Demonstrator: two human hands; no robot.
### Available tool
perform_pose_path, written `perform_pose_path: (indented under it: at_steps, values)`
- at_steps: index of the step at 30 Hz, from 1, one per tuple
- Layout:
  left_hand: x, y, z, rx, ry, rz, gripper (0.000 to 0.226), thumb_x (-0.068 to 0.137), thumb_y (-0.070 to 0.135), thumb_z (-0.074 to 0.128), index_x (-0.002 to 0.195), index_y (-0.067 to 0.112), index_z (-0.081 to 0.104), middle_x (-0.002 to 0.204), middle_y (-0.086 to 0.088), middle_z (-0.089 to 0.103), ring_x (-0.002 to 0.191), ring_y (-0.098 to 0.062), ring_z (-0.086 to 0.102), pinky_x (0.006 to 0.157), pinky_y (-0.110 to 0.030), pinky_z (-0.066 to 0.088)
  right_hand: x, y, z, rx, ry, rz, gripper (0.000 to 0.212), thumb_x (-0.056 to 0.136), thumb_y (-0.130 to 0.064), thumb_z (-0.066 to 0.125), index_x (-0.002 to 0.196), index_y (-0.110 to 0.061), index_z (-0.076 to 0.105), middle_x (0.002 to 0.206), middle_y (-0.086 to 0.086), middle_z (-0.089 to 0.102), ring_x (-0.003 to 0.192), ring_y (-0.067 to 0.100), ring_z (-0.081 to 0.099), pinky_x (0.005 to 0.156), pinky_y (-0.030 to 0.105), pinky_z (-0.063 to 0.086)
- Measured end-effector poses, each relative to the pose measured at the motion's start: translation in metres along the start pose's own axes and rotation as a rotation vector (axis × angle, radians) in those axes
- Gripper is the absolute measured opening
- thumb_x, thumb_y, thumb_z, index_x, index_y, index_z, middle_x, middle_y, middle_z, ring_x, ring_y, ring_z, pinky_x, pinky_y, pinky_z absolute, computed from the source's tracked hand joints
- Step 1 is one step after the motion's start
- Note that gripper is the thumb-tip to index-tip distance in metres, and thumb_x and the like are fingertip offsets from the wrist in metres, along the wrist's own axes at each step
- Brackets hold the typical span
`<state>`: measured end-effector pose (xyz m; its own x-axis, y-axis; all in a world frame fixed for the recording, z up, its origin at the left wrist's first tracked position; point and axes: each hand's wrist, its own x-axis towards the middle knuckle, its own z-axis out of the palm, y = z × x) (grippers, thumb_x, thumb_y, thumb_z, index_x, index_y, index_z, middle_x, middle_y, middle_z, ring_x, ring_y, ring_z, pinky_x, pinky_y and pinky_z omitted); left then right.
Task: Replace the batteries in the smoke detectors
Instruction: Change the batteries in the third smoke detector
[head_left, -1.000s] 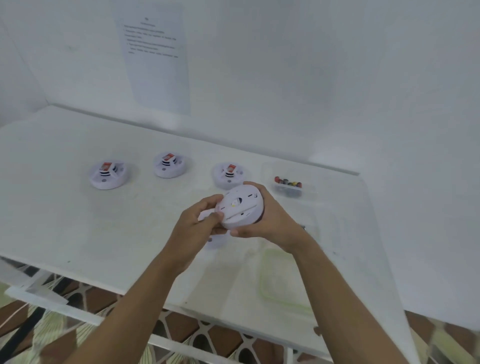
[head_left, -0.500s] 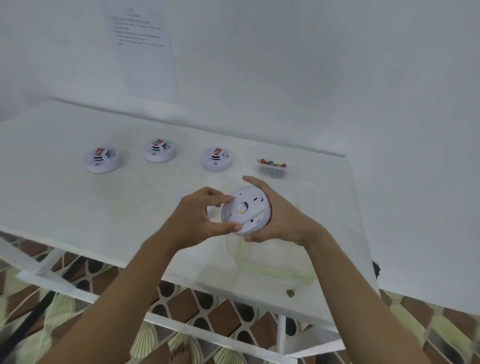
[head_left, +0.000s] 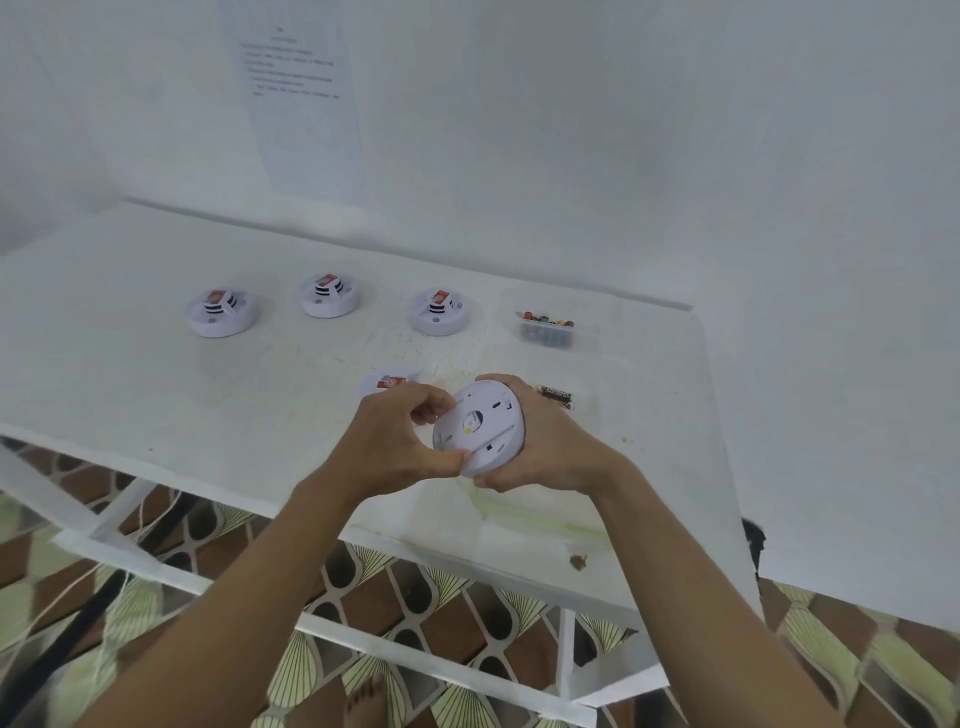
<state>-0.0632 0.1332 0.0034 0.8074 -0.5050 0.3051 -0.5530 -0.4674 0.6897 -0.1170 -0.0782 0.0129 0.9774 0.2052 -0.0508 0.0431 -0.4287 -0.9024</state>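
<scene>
I hold a round white smoke detector (head_left: 480, 428) above the table's front part, its flat back side turned toward me. My right hand (head_left: 545, 447) wraps around its right rim from behind. My left hand (head_left: 395, 441) pinches its left rim, thumb at the lower edge and fingers curled at the upper edge. Three more white smoke detectors stand in a row farther back: one at the left (head_left: 222, 313), one in the middle (head_left: 330, 296), one at the right (head_left: 441, 310). A clear box of batteries (head_left: 548, 330) stands right of them. A loose battery (head_left: 556, 396) lies just behind my right hand.
A white piece with a red label (head_left: 388, 383) lies on the white table (head_left: 130, 395) behind my left hand. A clear lid with a green rim (head_left: 540, 519) lies near the front edge. A printed sheet (head_left: 301, 98) hangs on the wall. A bare foot (head_left: 366, 701) shows on the patterned floor.
The view has shifted, and the detector sits slightly lower right in my hands. My left fingers have moved from the face to the detector's left rim. The loose battery has come into sight.
</scene>
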Motion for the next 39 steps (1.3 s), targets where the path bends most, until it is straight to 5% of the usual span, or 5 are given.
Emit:
perform_pose_path:
  at_steps: [10,17,26,32,39]
  values:
    - [-0.010,-0.010,-0.007,0.007,0.066,-0.010,0.061,0.055,0.058,0.071,0.102,0.019,0.066,0.091,0.012,0.064,0.083,-0.001,0.059,0.070,-0.014,0.050,0.009,-0.008,0.019,-0.051,0.038,-0.024,0.093,0.062,0.001,0.088,0.137,-0.023,0.039,0.121,-0.007,0.056,0.109,0.013,0.060,0.081,0.038,0.058]
    - [-0.010,-0.024,-0.020,-0.036,0.134,-0.116,0.059,0.054,0.059,0.069,0.100,0.022,0.064,0.092,0.013,0.064,0.081,-0.002,0.059,0.069,-0.008,0.046,0.020,-0.005,0.019,-0.046,0.104,-0.019,0.093,0.060,0.003,0.088,0.137,-0.020,0.039,0.122,-0.001,0.058,0.105,0.010,0.063,0.074,0.022,0.054]
    - [-0.009,-0.079,-0.053,0.132,0.292,-0.412,0.043,0.073,0.037,0.082,0.105,0.014,0.066,0.096,0.002,0.065,0.085,-0.014,0.059,0.067,-0.015,0.038,0.026,0.003,0.016,0.036,0.175,0.038,0.095,0.061,-0.004,0.090,0.137,-0.026,0.039,0.122,-0.008,0.058,0.112,0.008,0.061,0.085,0.035,0.060]
    - [-0.007,-0.115,-0.053,0.322,0.166,-0.625,0.053,0.070,0.043,0.081,0.100,0.004,0.061,0.092,-0.008,0.059,0.090,-0.027,0.058,0.073,-0.031,0.040,0.032,-0.001,0.019,0.108,0.193,0.029,0.093,0.064,0.001,0.090,0.138,-0.024,0.039,0.122,-0.009,0.059,0.109,0.003,0.062,0.078,0.027,0.059]
    - [-0.011,-0.116,-0.049,0.512,0.103,-0.558,0.060,0.081,0.046,0.071,0.123,0.004,0.060,0.115,-0.016,0.058,0.104,-0.032,0.053,0.085,-0.040,0.045,0.040,-0.003,0.021,0.149,0.217,0.002,0.091,0.063,0.001,0.091,0.136,-0.025,0.042,0.123,-0.006,0.062,0.110,0.009,0.065,0.075,0.030,0.060]
